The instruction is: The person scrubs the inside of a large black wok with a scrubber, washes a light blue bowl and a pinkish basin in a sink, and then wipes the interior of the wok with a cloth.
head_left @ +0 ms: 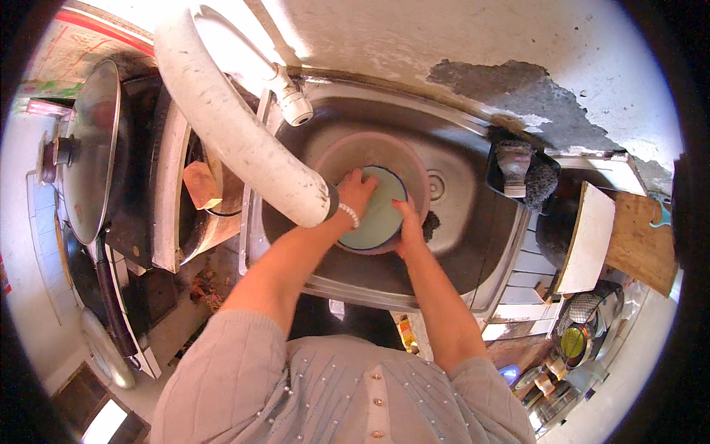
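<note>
A pale green plate with a dark rim (379,214) sits tilted inside a pink plastic basin (370,148) in a steel sink (466,214). My left hand (355,191) presses on the plate's upper left edge; a white bead bracelet is on that wrist. My right hand (409,226) grips the plate's right rim, with a dark scrubber (430,222) just beside it. Both forearms reach in from below.
A thick white pipe (229,111) with a tap end crosses over the sink's left side. A lidded pan (89,148) sits on a stove at the left. A dark scourer and holder (525,174) hang at the sink's right; a wooden board (640,240) lies beyond.
</note>
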### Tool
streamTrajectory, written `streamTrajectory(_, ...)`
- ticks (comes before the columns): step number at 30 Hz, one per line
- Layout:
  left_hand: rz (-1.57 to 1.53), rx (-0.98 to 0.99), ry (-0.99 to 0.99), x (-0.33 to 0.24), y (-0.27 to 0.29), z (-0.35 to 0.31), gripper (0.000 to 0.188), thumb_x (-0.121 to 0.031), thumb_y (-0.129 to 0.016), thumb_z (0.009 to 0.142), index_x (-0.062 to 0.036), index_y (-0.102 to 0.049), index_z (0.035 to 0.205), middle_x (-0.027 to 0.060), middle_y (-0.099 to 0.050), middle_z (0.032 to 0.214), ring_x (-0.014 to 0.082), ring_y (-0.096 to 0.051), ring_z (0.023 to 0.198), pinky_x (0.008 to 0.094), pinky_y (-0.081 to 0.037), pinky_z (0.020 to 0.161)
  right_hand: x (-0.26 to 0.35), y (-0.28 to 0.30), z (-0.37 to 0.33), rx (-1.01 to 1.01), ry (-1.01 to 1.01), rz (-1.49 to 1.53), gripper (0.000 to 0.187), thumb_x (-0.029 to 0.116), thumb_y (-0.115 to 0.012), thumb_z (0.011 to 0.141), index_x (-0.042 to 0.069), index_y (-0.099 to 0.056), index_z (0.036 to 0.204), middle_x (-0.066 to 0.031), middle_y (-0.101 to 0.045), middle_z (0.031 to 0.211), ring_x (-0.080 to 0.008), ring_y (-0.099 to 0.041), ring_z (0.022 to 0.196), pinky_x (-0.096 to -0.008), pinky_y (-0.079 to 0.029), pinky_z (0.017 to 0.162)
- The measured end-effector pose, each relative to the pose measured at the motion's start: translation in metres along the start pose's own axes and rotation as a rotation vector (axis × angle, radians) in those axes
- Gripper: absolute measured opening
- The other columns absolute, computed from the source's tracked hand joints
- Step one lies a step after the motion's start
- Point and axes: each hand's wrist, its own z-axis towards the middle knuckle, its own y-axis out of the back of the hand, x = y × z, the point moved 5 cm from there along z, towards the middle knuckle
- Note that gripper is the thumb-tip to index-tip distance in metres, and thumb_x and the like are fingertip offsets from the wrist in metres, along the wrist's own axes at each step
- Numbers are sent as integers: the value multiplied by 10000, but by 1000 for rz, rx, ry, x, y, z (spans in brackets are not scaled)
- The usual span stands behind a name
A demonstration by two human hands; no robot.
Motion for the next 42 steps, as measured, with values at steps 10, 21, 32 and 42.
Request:
streamTrajectory(10, 228, 494, -285, -25, -21, -9, 272, -145, -589, 704, -133, -612, 974, 104, -619, 989, 289, -598, 873, 394, -466, 783, 32, 7, -6, 7, 166, 125, 660, 253, -559, 690, 51, -377, 1292, -89, -398, 1276, -235, -383, 1162, -363, -313, 961)
streamTrajectory(21, 7, 300, -345, -37, -18, -5, 253, -228, -600, 718, -93, -607, 932, 153, -602, 979, 315, -593, 861, 403, -473, 749, 26, 12, -8, 21, 108, 121, 714, 248, -545, 691, 63, -317, 1341, -104, -346, 1333, -239, -327, 1218, -362, -265, 997)
streamTrajectory(32, -408, 477, -347, -55, -25, -17, 324, -220, -651, 698, -98, -606, 994, 115, -628, 988, 307, -597, 883, 384, -466, 772, 45, 11, -12, 87, 209, 184, 614, 182, -520, 716, 70, -385, 1304, -90, -383, 1297, -227, -378, 1178, -331, -298, 974)
streamTrajectory(42, 469, -183, -314, -44, 31, -10, 216, -130, -519, 817, -48, -584, 1006, 148, -595, 1018, 248, -603, 882, 341, -500, 734, 37, -1, -41, 10, 265, -29, 577, 213, -547, 748, 84, -393, 1289, -85, -468, 1208, -207, -444, 1107, -345, -376, 912)
